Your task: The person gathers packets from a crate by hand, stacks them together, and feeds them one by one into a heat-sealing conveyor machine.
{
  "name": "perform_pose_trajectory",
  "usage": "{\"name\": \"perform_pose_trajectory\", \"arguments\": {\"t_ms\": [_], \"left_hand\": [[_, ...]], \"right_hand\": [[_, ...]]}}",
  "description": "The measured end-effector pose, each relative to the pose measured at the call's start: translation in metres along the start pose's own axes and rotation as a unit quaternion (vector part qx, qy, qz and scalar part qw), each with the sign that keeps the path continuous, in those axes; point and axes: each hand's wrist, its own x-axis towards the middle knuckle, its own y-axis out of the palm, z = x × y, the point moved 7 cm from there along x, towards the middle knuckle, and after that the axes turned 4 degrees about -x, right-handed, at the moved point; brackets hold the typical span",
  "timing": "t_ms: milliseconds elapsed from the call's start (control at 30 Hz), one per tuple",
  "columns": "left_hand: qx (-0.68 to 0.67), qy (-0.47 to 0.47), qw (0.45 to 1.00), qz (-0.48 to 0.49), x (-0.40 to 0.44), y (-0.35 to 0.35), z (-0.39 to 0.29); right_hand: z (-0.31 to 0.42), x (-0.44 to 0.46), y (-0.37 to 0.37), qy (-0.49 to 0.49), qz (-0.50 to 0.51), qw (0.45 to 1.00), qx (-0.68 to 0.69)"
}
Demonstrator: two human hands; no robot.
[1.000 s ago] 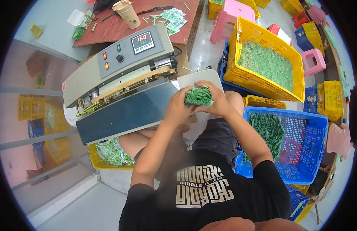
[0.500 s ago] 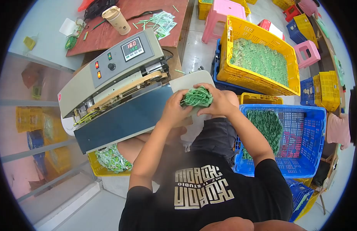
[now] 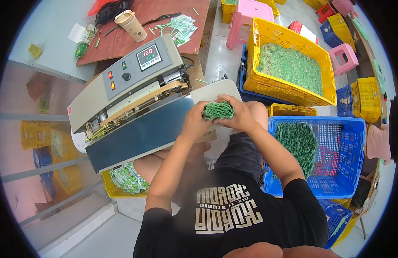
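A thick bundle of green, wavy strips [image 3: 218,110] is held between both hands above my lap. My left hand [image 3: 196,119] wraps round its left side, and my right hand [image 3: 241,115] grips its right side. Just behind the hands is the pale end plate [image 3: 212,91] of a sealing machine [image 3: 134,81], whose display reads 160. More green strips [image 3: 295,146] lie in the left part of a blue crate [image 3: 358,159] to my right.
A yellow crate [image 3: 251,73] of green pieces stands at the back right, near pink stools [image 3: 343,59]. On the red table [image 3: 104,49] are a cup [image 3: 131,26] and green packets [image 3: 185,26]. Packets fill a yellow bin [image 3: 111,187] below the machine. Part of another person [image 3: 378,142] shows at right.
Both hands have kept hold of the bundle, which looked spread wider half a second ago and is now more compact. The view has shifted slightly.
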Motion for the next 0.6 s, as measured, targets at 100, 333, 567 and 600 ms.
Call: {"name": "perform_pose_trajectory", "arguments": {"t_ms": [100,333,567,600], "left_hand": [[-0.001,0.032,0.999,-0.024,-0.001,-0.002,-0.01],[0.029,0.06,0.998,-0.021,0.001,0.001,-0.013],[0.0,0.036,0.999,0.004,0.006,0.0,-0.008],[0.022,0.074,0.997,0.001,0.005,0.0,-0.012]], "right_hand": [[0.008,0.002,-0.007,-0.03,0.02,0.997,-0.07],[0.002,0.002,-0.012,0.006,0.055,0.998,0.011],[-0.004,-0.003,-0.011,-0.071,0.056,0.994,-0.058],[0.001,-0.003,-0.012,-0.079,0.048,0.993,-0.073]]}}
